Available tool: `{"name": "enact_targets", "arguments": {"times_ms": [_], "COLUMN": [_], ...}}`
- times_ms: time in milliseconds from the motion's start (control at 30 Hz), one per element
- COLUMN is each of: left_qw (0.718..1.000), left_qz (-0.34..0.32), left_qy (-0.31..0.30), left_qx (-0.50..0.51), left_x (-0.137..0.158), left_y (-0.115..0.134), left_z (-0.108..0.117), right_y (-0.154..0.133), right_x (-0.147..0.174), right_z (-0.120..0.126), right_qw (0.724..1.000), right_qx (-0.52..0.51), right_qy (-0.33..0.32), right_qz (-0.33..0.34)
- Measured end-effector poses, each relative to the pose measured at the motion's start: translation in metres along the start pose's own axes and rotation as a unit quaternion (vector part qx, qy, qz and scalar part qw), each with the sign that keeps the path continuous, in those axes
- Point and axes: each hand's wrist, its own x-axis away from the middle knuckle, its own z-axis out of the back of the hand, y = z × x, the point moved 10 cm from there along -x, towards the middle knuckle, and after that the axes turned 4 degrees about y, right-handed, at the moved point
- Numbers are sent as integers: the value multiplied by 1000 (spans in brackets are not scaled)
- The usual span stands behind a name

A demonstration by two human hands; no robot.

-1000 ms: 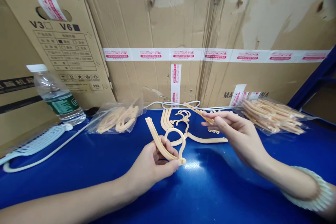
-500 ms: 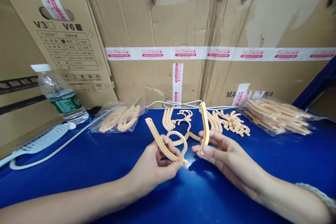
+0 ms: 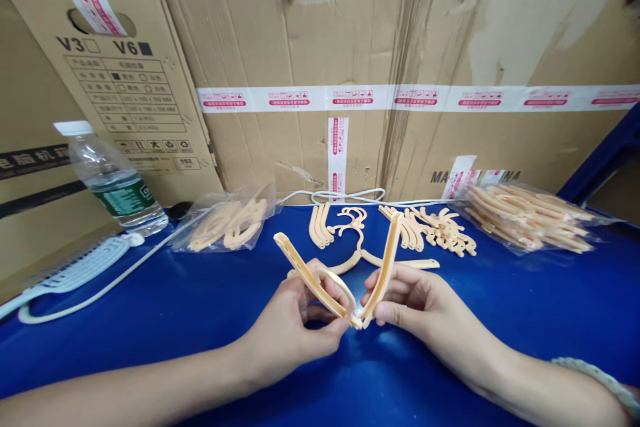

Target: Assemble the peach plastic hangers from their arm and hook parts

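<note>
My left hand is closed on a beige plastic hanger arm, a curved, hollow-backed bar. Joined to its lower end is a curved hook, partly behind my fingers. My right hand pinches a second hanger arm, its upper end tilted to the right. The lower ends of both arms meet or nearly meet in a V; whether they touch I cannot tell. Just behind my hands a hanger with a hook and two spread arms lies on the blue table.
Loose hanger arms, several hooks and a pile of small curved parts lie at the back. Bagged parts rest left, a fuller bag right. A water bottle, hairbrush and cardboard boxes stand around.
My right hand has brought its hanger arm left and down, against or close to the joint end of the left piece. The left piece has tipped slightly, turning its hook.
</note>
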Motion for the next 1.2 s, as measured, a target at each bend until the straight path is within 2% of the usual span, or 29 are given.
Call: {"name": "enact_targets", "arguments": {"times_ms": [500, 800, 1200], "left_qw": [1000, 997, 996], "left_qz": [-2, 22, 61], "left_qy": [-6, 41, 50], "left_qx": [-21, -60, -41], "left_x": [3, 5, 5], "left_y": [0, -10, -17], "left_z": [-4, 6, 12], "right_y": [-1, -9, 3], "right_x": [1, 4, 4], "right_z": [-2, -5, -4], "right_qw": [1000, 998, 999], "right_qx": [13, 40, 39], "right_qy": [-10, -9, 9], "right_qz": [13, 50, 24]}}
